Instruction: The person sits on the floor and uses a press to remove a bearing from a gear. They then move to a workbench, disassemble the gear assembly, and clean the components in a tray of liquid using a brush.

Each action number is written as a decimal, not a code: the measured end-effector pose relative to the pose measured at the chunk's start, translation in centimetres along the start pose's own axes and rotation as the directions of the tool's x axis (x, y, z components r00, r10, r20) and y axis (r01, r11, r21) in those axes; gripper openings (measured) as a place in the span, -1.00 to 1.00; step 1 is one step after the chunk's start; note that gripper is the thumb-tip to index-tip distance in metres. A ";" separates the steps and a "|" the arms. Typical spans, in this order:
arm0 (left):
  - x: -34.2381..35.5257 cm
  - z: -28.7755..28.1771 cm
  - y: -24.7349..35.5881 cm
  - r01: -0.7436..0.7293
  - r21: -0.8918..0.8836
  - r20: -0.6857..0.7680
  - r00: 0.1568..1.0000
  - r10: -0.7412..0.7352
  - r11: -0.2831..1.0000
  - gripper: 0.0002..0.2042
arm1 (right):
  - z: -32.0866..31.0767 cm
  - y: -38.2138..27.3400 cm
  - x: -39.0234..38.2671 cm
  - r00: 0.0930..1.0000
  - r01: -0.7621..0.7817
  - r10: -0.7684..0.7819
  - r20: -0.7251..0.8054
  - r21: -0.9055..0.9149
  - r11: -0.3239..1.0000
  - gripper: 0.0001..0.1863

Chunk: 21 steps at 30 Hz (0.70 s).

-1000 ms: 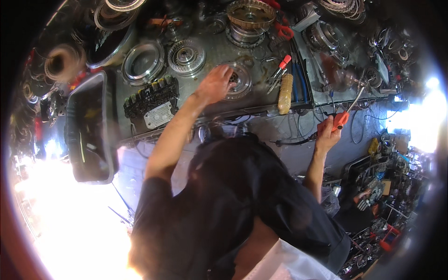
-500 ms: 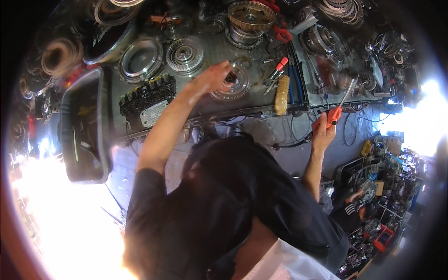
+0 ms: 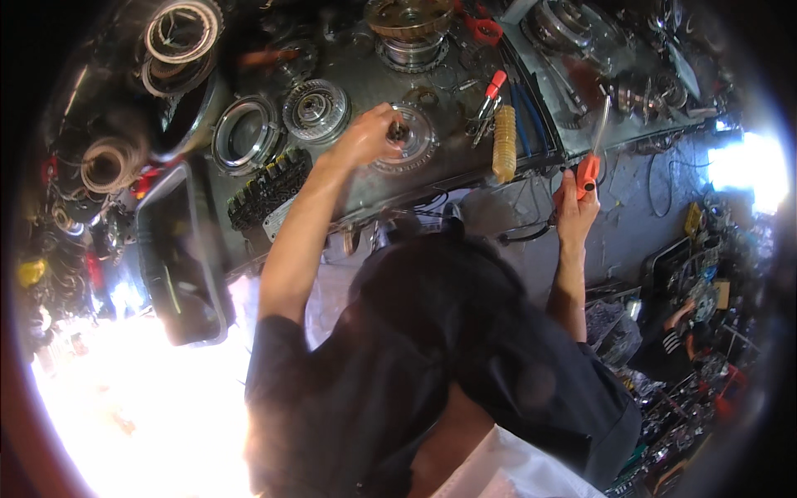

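Left hand point(image 3: 363, 139), fingers half curled, lies over the left side of a round, silvery, concentric-ringed disc point(image 3: 422, 143) flat on the desk point(image 3: 462, 143); a small dark part point(image 3: 398, 130) shows at the fingertips, possibly pinched, too blurred to confirm. Right hand point(image 3: 576, 212) closes around an orange-handled tool point(image 3: 588, 173), slim metal tube upward, near the desk's front edge.

My loose, black, short-sleeved cloth top point(image 3: 398, 349): creased, dull sheen along the folds. Left sleeve point(image 3: 278, 353) plain black, hem ending near the elbow. Left forearm point(image 3: 303, 236) bare, left hand point(image 3: 367, 139) too. Right forearm point(image 3: 569, 286) and right hand point(image 3: 576, 212) also bare. Right side, more black cloth point(image 3: 544, 386): top or trousers, cannot tell.
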State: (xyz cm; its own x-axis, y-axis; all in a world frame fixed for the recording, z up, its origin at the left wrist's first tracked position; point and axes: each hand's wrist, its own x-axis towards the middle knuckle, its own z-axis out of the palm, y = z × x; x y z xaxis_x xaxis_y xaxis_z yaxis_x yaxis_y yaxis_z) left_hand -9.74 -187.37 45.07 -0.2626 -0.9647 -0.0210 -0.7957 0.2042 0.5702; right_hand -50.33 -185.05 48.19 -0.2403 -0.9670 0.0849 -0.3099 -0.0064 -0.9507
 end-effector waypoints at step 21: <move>-1.8 1.6 0.1 0.045 0.164 -0.264 0.964 0.000 0.985 -0.36 | -3.4 2.9 0.1 0.979 0.020 0.031 0.201 -0.251 0.968 -0.80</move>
State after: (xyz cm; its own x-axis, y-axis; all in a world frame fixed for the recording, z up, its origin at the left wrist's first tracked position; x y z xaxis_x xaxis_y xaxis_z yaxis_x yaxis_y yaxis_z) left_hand -10.20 -185.34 43.81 -0.1089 -0.9744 0.1967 -0.8854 0.1851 0.4264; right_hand -54.44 -184.31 46.43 -0.0601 -0.9982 -0.0066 -0.5353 0.0379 -0.8438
